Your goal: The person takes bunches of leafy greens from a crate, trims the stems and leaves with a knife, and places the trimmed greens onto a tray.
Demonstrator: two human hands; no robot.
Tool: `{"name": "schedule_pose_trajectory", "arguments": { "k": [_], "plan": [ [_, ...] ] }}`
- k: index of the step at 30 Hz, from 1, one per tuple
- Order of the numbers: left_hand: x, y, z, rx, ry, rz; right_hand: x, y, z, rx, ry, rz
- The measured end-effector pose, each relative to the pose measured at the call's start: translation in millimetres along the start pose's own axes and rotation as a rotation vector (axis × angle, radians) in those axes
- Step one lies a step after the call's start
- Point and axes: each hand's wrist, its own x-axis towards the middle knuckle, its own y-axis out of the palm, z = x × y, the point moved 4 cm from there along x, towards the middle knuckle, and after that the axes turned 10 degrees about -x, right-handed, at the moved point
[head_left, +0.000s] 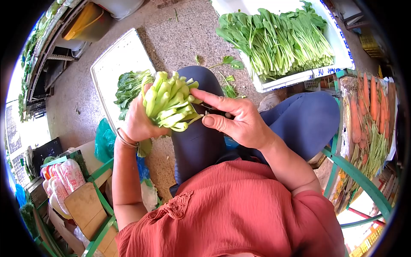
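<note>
My left hand (pixel 143 118) is wrapped round a bunch of leafy greens (pixel 169 100), its pale cut stem ends turned up toward me, above my knee. At the right side of the bunch is my right hand (pixel 237 118), its index finger stretched against the stems and its thumb below. Under that index finger lies a small dark-handled knife (pixel 214 110), mostly hidden by the hand. More greens (pixel 128 88) show just beyond my left hand, over a white foam board (pixel 124 55); whether they rest on it is hard to tell.
A white foam box (pixel 299 77) at the upper right holds rows of greens. Carrots (pixel 373 103) lie at the far right, beside a green metal frame (pixel 359 171). Loose leaves (pixel 233 63) are on the speckled floor. A green plastic bag (pixel 105 139) sits at the left.
</note>
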Motion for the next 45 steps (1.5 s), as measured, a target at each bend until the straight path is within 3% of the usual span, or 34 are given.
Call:
{"name": "schedule_pose_trajectory", "arguments": {
  "k": [9, 11, 12, 13, 17, 19, 21, 23, 27, 33, 37, 42, 45],
  "plan": [
    [-2, -1, -2, 0.169, 0.022, -0.022, 4, -3, -6, 0.086, 0.099, 0.032],
    [-2, -1, -3, 0.207, 0.002, -0.02, 1, -3, -2, -0.091, 0.085, -0.093],
    [-1, 0, -7, 0.208, 0.002, -0.02, 2, 1, -6, -0.104, -0.031, -0.265],
    [1, 3, -10, 0.193, -0.03, -0.007, -2, 4, -9, -0.103, -0.031, -0.265],
    [-1, 3, -7, 0.339, 0.009, -0.029, -11, 4, -12, -0.174, 0.02, -0.401],
    [-3, 4, -7, 0.355, 0.009, -0.033, -13, -11, -12, -0.16, 0.144, -0.576],
    [-5, 6, -8, 0.371, 0.01, -0.04, -16, -20, -17, -0.084, 0.089, -0.545],
    [-7, 7, -8, 0.279, -0.009, -0.099, -25, -6, -2, 0.054, 0.173, -0.187],
    [-5, 13, -23, 0.239, -0.028, -0.108, -34, 13, 11, -0.117, 0.096, -0.041],
    [-12, 13, -14, 0.439, 0.008, -0.168, -24, 10, 3, -0.046, 0.049, -0.153],
    [-10, 19, -23, 0.416, 0.03, -0.156, -24, 7, -4, 0.171, 0.166, -0.129],
    [-12, 18, -14, 0.46, -0.008, -0.182, -21, 5, -21, 0.164, 0.044, -0.264],
    [-10, 20, -19, 0.436, 0.026, -0.167, -20, -6, -32, 0.363, 0.325, -0.168]
  ]
}}
